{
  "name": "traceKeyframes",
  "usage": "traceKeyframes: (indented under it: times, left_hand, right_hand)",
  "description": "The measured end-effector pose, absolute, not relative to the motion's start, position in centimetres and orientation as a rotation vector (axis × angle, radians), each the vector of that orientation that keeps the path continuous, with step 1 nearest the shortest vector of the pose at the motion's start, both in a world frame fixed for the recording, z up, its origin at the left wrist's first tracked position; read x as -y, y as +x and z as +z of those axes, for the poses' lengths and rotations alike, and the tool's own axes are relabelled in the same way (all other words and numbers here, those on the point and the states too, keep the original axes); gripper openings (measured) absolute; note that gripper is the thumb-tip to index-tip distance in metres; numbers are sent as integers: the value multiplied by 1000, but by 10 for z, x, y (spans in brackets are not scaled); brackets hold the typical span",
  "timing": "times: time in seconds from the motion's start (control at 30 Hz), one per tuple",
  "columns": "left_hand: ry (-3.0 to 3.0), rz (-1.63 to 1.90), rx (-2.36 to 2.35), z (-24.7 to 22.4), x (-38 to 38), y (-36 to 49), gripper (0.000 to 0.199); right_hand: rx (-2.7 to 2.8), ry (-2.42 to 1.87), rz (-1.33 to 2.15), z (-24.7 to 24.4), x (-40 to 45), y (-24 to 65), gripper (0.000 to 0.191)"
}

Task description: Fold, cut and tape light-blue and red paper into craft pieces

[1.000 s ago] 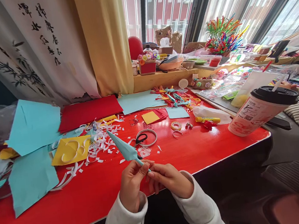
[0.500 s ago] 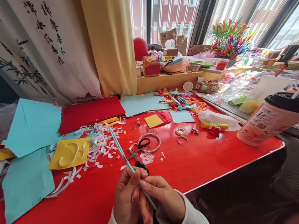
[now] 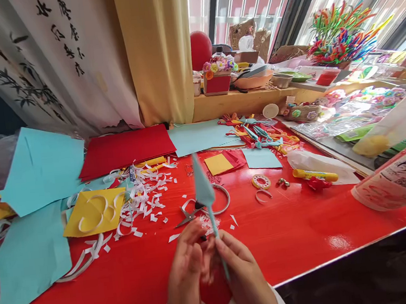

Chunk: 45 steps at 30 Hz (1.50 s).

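A folded light-blue paper piece (image 3: 202, 186) stands upright, with a wide pointed top and a thin stem running down between my hands. My right hand (image 3: 242, 268) pinches the stem between thumb and fingers. Beside it on the left, my left hand (image 3: 186, 270) has its thumb and fingers apart and holds nothing. Behind the paper lie black-handled scissors (image 3: 190, 215), partly hidden, and a white ring (image 3: 226, 199) on the red table (image 3: 299, 238).
White paper scraps (image 3: 142, 192), blue sheets (image 3: 36, 256) and a yellow sheet (image 3: 93, 212) lie left. Red sheets (image 3: 126, 150) are at the back. A tape roll (image 3: 260, 181), a glue stick (image 3: 314, 175) and a large cup (image 3: 401, 174) stand or lie right.
The light-blue paper has turned from slanting left to nearly upright, showing its wide face. My left hand has let go of the stem and opened. The view has shifted left.
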<state>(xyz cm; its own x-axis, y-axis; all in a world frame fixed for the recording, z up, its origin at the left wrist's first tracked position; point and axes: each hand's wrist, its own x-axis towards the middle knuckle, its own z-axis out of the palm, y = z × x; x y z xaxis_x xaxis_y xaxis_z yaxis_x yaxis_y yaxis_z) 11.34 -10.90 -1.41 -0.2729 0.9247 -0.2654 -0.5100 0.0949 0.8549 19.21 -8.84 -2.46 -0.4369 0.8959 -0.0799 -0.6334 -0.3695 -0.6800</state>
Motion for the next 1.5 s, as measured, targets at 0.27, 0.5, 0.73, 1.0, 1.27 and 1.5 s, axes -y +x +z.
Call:
traceKeyframes:
  times: [0.27, 0.5, 0.73, 1.0, 1.27, 1.5]
  left_hand:
    - [1167, 1650, -1618, -28, 112, 123, 49]
    - [1127, 1315, -1480, -15, 116, 119, 16]
    - [1090, 1175, -1381, -8, 119, 110, 22]
    - [1125, 1163, -1454, -15, 119, 107, 23]
    - [1208, 1147, -1452, -15, 117, 109, 22]
    - [1256, 1140, -1474, -24, 118, 111, 20]
  right_hand:
    - [660, -614, 1847, -26, 84, 201, 21]
    - [863, -721, 1849, -23, 85, 206, 13]
    - [1042, -649, 1758, -20, 89, 205, 32]
    - [1139, -923, 1721, -12, 94, 200, 23]
    - [1171, -958, 1685, -10, 95, 201, 26]
    - [1031, -924, 1738, -17, 94, 205, 24]
